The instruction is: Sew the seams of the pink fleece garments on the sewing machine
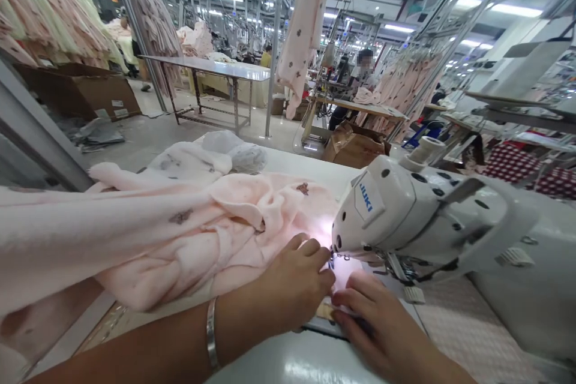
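A pale pink fleece garment (pixel 189 234) with small dark motifs lies heaped across the sewing table, running off to the left. My left hand (pixel 294 282), a metal bangle on its wrist, rests on the fabric with fingers curled and pressed down right by the needle. My right hand (pixel 373 318) lies flat with fingers together, pressing the fabric edge in front of the needle. The white Juki sewing machine head (pixel 405 210) stands just right of both hands, its lamp lighting the cloth under it.
A white bundle of fabric (pixel 234 153) sits at the table's far edge. Beyond stand a long work table (pixel 211 67), cardboard boxes (pixel 85 93), racks of hanging pink garments (pixel 306 24), and a seated person (pixel 360 81) at another station.
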